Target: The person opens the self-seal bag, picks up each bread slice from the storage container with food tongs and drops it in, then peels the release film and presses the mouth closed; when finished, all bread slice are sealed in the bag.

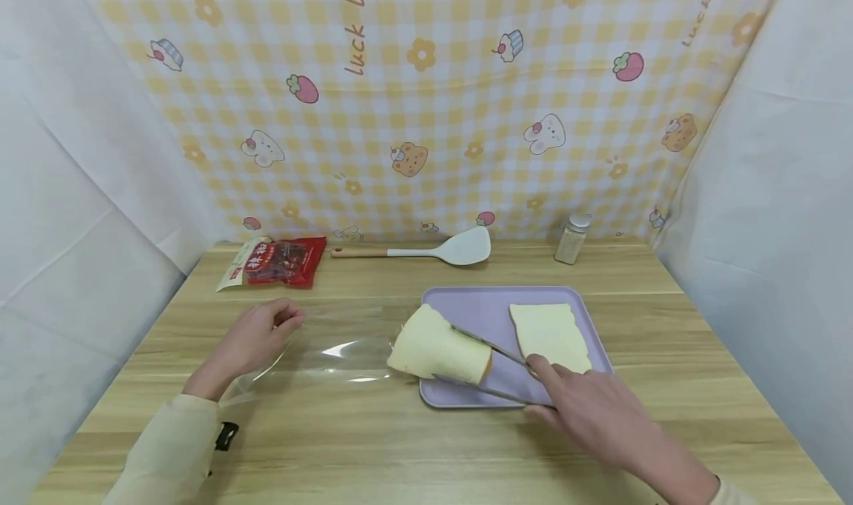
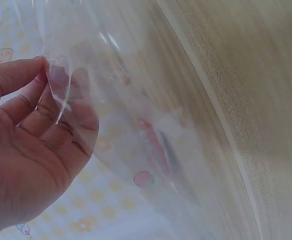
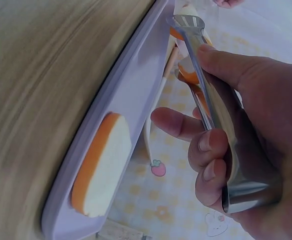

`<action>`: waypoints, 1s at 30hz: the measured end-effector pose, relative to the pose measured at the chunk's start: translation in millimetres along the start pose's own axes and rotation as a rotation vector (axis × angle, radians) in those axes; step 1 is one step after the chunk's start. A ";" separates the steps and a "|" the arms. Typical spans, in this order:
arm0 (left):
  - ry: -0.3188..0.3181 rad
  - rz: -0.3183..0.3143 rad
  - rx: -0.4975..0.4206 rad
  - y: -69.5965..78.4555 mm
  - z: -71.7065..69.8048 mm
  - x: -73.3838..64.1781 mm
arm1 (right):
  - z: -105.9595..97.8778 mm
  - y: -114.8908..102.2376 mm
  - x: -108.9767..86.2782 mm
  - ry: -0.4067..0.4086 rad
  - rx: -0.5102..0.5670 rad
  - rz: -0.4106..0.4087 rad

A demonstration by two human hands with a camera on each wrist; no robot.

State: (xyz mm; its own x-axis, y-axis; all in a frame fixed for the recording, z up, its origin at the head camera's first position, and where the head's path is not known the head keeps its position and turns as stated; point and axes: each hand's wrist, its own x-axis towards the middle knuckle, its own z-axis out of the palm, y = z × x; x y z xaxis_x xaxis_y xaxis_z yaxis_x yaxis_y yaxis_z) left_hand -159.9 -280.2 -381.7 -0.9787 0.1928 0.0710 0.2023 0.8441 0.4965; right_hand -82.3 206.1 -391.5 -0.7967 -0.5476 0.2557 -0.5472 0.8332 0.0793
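My left hand [image 1: 252, 342] pinches the edge of a clear plastic bag [image 1: 343, 351] between thumb and fingers; the left wrist view shows the thin film [image 2: 131, 100] spreading away from the fingertips. In my right hand [image 1: 596, 416] is a pair of metal tongs [image 3: 248, 175], its arms on either side of a bread slice [image 1: 436, 346]. That slice bends over between the tongs, above the left edge of a lilac tray [image 1: 473, 303], and its left end overlaps the bag's right end in the head view. Another bread slice [image 1: 549, 335] lies flat at the tray's right side.
Along the back of the wooden table [image 1: 373, 453] lie a red food packet [image 1: 283, 262] and a white spatula [image 1: 466, 247] with a wooden handle. A small shaker jar [image 1: 572, 240] stands behind the tray. Beyond them hangs a yellow checked cloth [image 1: 453, 120].
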 end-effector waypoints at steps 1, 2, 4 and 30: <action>0.001 0.000 -0.001 0.4 0.2 -0.2 | -0.4 0.3 0.9 0.000 -0.003 -0.008; 0.001 -0.001 0.001 0.6 0.3 -0.3 | -0.9 0.7 1.9 -0.001 -0.007 -0.015; 0.001 -0.002 0.000 1.4 0.4 -0.7 | -1.8 1.1 4.1 -0.007 -0.019 -0.025; 0.019 0.002 -0.002 3.1 -2.2 -0.5 | -10.0 13.7 23.5 0.011 0.020 -0.172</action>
State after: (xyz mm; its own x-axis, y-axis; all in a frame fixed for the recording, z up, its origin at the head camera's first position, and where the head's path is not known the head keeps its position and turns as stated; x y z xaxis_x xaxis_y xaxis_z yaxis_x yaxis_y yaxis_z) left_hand -158.9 -278.9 -378.3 -0.9788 0.1848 0.0887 0.2043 0.8426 0.4984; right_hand -105.9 205.4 -374.7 -0.6880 -0.6812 0.2505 -0.6804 0.7254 0.1041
